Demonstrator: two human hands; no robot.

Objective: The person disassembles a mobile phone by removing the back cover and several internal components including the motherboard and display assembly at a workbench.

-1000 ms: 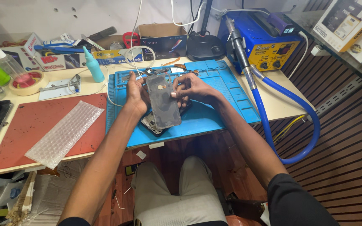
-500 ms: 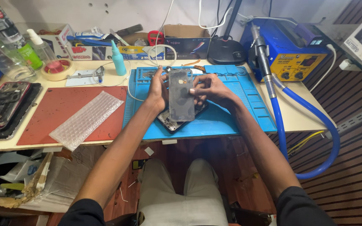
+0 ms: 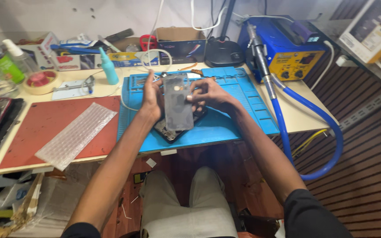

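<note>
The dark back panel (image 3: 178,102) hides most of the opened phone (image 3: 173,131) beneath it.

I have open room on the red mat (image 3: 36,123) at left centre of the frame, apart from the bubble wrap strip (image 3: 76,134) lying across it. The right part of the blue mat (image 3: 248,110) is bare. Toward the upper right, the blue hose (image 3: 305,114) and hot-air station (image 3: 287,48) block my way.

Both arms reach forward, bent a little. The left hand (image 3: 152,100) and the right hand (image 3: 210,94) face each other, fingers curled in, thumbs on top, close together.
</note>
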